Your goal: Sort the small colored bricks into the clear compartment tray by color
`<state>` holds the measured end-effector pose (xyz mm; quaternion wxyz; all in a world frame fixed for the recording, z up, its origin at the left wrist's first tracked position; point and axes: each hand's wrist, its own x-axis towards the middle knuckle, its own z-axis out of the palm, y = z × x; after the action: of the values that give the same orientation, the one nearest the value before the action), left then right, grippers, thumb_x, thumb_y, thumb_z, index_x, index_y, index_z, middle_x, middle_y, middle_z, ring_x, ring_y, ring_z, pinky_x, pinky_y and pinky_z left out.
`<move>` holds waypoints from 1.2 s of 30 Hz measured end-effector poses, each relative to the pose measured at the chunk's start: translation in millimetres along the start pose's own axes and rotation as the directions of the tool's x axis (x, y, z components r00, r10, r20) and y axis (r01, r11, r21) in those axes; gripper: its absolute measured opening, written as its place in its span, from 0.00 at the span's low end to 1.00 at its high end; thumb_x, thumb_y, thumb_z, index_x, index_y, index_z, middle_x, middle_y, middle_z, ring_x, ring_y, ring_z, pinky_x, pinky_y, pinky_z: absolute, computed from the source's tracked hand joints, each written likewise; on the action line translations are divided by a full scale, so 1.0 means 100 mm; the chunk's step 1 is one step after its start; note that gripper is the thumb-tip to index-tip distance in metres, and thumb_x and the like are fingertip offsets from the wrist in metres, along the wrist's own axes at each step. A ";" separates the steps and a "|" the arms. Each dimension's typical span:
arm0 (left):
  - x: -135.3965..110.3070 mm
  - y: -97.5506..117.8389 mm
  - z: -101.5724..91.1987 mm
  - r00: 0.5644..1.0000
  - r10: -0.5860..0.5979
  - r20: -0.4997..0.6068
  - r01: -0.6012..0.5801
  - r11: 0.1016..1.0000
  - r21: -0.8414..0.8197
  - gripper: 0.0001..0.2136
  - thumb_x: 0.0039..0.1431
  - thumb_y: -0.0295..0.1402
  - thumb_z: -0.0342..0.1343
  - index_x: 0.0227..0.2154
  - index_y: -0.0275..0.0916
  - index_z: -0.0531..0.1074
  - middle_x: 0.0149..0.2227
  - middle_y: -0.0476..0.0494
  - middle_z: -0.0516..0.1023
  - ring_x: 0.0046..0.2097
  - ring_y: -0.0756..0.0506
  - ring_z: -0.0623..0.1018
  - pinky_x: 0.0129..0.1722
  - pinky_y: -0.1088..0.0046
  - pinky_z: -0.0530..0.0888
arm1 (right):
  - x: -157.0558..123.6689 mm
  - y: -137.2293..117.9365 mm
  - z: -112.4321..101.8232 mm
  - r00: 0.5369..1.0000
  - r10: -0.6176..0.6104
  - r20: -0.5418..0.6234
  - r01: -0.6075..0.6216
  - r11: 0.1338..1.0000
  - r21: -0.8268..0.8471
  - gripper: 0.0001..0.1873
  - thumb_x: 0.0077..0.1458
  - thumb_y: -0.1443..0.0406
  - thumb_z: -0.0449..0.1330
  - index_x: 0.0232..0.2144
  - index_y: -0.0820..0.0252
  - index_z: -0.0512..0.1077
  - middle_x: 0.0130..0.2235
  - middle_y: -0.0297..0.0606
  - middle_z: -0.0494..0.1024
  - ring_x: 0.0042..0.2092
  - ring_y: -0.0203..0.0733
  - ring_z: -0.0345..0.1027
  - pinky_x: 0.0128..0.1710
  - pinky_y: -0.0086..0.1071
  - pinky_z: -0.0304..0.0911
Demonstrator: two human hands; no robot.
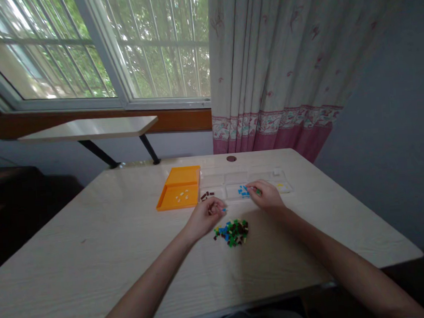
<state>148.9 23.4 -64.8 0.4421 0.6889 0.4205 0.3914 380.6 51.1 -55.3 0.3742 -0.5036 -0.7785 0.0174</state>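
My left hand is closed above the table, fingertips pinching a small blue building brick. Just below it lies a mixed pile of small building bricks in green, brown, blue and yellow. My right hand reaches over a clear compartment tray, its fingers curled at a compartment of loose blue bricks. A green brick shows within those fingers; whether the fingertips also grip a blue one I cannot tell. Brown bricks lie in the compartment to the left, and yellow pieces at the right.
An open orange case with several pale pieces stands left of the tray. A white piece is in the tray's far right compartment. A raised shelf stands at the table's back left, and a curtain hangs behind.
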 end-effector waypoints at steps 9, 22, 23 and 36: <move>-0.07 0.09 0.03 0.995 0.070 0.066 -0.078 0.987 0.140 0.04 0.47 0.26 0.53 0.29 0.35 0.67 0.21 0.56 0.62 0.22 0.55 0.60 0.21 0.82 0.57 | -0.28 -0.46 0.14 0.940 -0.220 0.260 0.192 0.973 0.131 0.09 0.52 0.64 0.56 0.36 0.54 0.73 0.30 0.34 0.74 0.31 0.34 0.68 0.32 0.25 0.60; -0.07 0.16 -0.03 0.987 0.118 0.105 -0.143 0.949 0.280 0.06 0.51 0.29 0.53 0.32 0.35 0.69 0.23 0.52 0.66 0.24 0.54 0.63 0.22 0.82 0.59 | -0.27 -0.45 0.11 0.935 -0.300 0.192 0.268 0.948 0.174 0.07 0.52 0.66 0.56 0.32 0.56 0.73 0.28 0.33 0.74 0.29 0.33 0.67 0.30 0.24 0.60; -0.06 0.16 -0.06 0.986 0.138 0.094 -0.161 0.936 0.313 0.06 0.51 0.30 0.53 0.32 0.36 0.70 0.24 0.51 0.67 0.25 0.54 0.64 0.23 0.81 0.60 | -0.25 -0.44 0.10 0.941 -0.296 0.167 0.266 0.947 0.180 0.07 0.52 0.66 0.55 0.32 0.57 0.73 0.28 0.34 0.74 0.29 0.33 0.67 0.30 0.25 0.61; -0.07 0.16 -0.25 0.910 0.079 0.408 -0.291 0.823 0.487 0.07 0.51 0.27 0.50 0.27 0.35 0.73 0.27 0.45 0.74 0.30 0.50 0.71 0.31 0.78 0.65 | -0.11 -0.26 -0.06 0.954 -0.227 -0.197 0.264 0.947 0.186 0.07 0.53 0.65 0.55 0.31 0.57 0.74 0.28 0.36 0.76 0.30 0.35 0.68 0.30 0.28 0.64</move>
<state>127.1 20.5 -43.4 0.2612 0.8840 0.3520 0.1625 366.5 27.6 -46.1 0.4906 -0.3597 -0.7937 0.0091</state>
